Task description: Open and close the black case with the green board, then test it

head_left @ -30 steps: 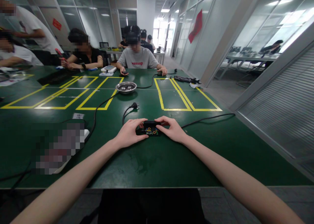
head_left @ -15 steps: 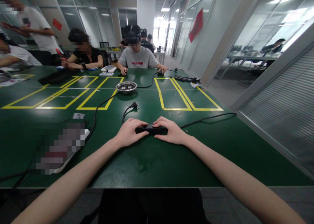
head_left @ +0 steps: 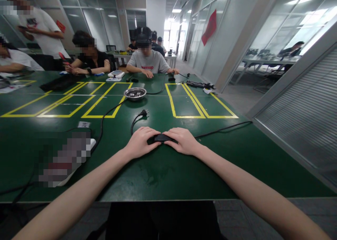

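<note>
Gripping a black case (head_left: 162, 138) from both ends in the head view, the person is working near the front edge of the green table (head_left: 168, 177). Left hand (head_left: 140, 142) is grasping the case's left end, thumb lying on the near side, fingers reaching over the far side; right hand (head_left: 183, 140) is mirroring that on the right end. Case is sitting between the hands, ridged face showing; can't tell if it's touching the tabletop. Plug (head_left: 143, 113) is lying beyond the left hand; cable (head_left: 223, 129) is running off to the right; hands are hiding any joins with the case. Step in hand is looking like steadying or squeezing the case; next move is probably calling for even pressure from both sides, without tilting.
</note>
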Tool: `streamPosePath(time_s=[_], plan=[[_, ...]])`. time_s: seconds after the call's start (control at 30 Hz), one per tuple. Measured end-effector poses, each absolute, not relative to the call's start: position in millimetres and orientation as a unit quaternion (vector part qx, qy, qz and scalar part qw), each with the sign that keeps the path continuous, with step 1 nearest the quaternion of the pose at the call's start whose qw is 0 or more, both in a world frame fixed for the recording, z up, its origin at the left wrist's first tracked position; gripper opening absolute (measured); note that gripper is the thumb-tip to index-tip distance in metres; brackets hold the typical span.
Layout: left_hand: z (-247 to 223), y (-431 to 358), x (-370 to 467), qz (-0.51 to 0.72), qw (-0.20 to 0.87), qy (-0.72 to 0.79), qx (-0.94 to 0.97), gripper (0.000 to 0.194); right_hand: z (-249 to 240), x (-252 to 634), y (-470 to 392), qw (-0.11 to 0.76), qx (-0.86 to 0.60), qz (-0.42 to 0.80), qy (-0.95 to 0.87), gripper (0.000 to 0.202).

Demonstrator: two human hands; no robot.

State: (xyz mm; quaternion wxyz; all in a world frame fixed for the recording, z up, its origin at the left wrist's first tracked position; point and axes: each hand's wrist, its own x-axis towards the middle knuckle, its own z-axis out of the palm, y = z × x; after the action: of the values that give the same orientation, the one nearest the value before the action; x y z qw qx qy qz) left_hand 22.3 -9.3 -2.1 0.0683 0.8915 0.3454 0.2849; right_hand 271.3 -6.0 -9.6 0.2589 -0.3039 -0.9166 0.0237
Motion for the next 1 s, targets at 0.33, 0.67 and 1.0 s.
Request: streamPosePath(time_s=[0.33, 0.67, 1.0], plan=[[1, -15, 25, 0.283, 0.093, 0.316, 0.901, 0.020, -7, 263, -10, 0.354, -0.230, 0.028, -0.906, 0.022], [3, -14, 27, 0.227, 0.171, 0.379, 0.881, 0.037, -6, 263, -11, 0.325, -0.143, -0.089, -0.931, 0.012], [12, -10, 24, 0.216, 0.324, 0.396, 0.831, 0.040, -8, 262, -11, 0.336, -0.145, -0.091, -0.926, 0.009]])
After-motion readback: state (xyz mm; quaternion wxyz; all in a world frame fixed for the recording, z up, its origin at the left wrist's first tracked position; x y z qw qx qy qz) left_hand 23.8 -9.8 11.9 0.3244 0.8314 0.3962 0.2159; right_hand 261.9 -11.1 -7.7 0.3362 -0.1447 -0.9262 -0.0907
